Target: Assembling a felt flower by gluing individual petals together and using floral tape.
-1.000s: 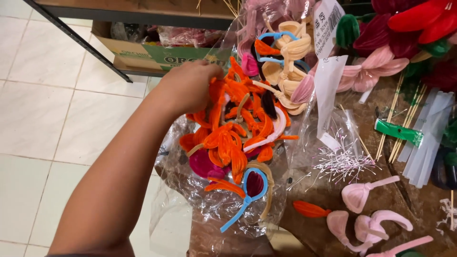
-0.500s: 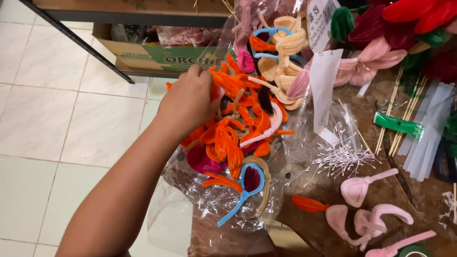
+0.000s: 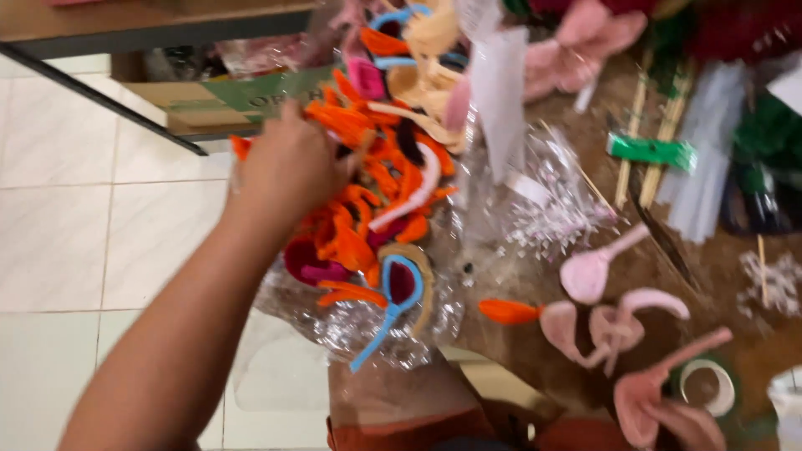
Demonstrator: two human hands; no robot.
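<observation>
While my left hand [image 3: 288, 167] rests knuckles-up on the heap of orange petal loops [image 3: 368, 196], its fingers curl down into the heap; whether they are pinched on a loop I cannot tell, because the back of the hand hides the fingertips. The heap sits inside a clear cellophane bag [image 3: 359, 321], which overhangs the near-left edge of the brown worktable [image 3: 518, 334]. My right hand [image 3: 689, 424] shows only in part at the bottom right of the worktable, touching the stem of a pink petal [image 3: 639, 397]; its closure cannot be read.

Risks, as I judge them:
- The bag hangs partly over the tiled floor [image 3: 75, 250]. A sideways pull could tip it off the worktable and scatter the loops.
- The loops are tangled. Lifting one may drag several others out.

Count, right of the bag:
- Pink petals: one single [image 3: 589, 271], one joined cluster [image 3: 614, 321], and the one at my right hand.
- One loose orange petal [image 3: 510, 311].
- One blue-rimmed loop [image 3: 399, 288] at the bag's near end.
- Orange loops: too tangled to count.
- One green tape roll [image 3: 708, 386].
</observation>
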